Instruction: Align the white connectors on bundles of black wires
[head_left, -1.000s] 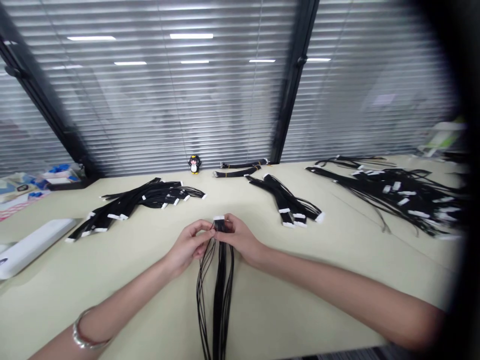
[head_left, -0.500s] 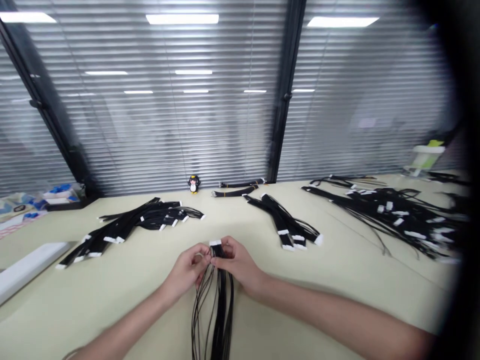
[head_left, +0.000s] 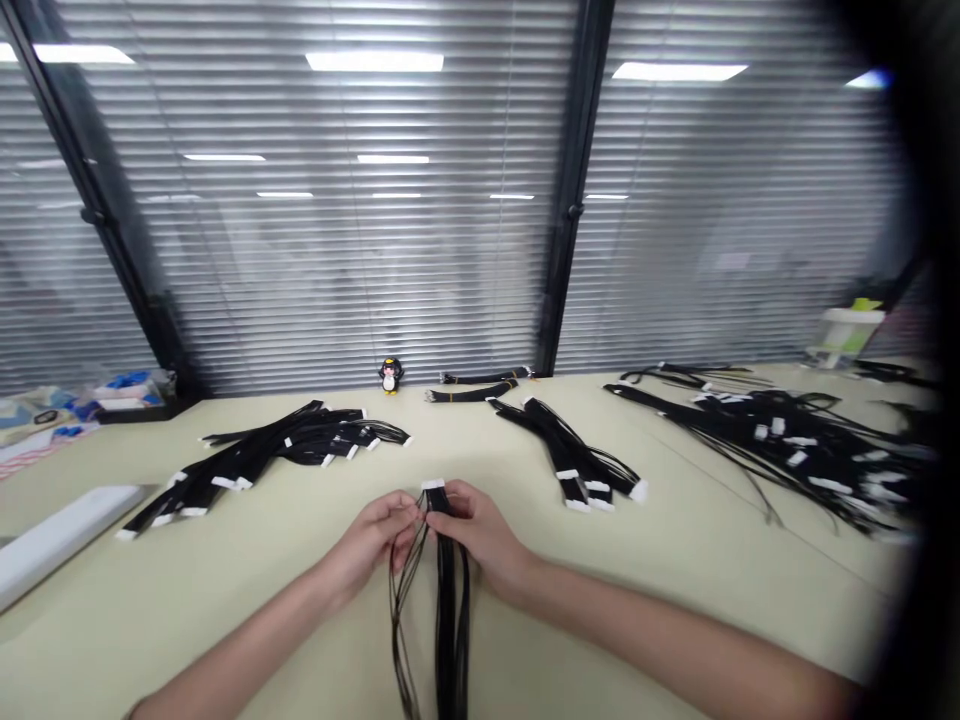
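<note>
A black wire harness (head_left: 447, 620) hangs down toward me from its white connector (head_left: 433, 485), close to the middle of the table. My right hand (head_left: 477, 530) is closed around the harness just below the connector, with the thumb lying across the wires. My left hand (head_left: 384, 535) pinches several thin loose wires at the harness's left side, near the connector. These wires droop in a separate strand left of the main bundle. The fingertips of both hands nearly meet.
Bundles of black harnesses (head_left: 247, 455) lie at left, with another group (head_left: 570, 450) right of centre. A large pile (head_left: 787, 430) covers the far right. Two tied bundles (head_left: 476, 390) and a penguin figure (head_left: 390, 375) stand by the blinds. A white bar (head_left: 67, 535) sits at left.
The loose wires at the left have drawn together into a narrower strand, apart from the main bundle. Both hands stay at the connector, and the view has tilted slightly.
</note>
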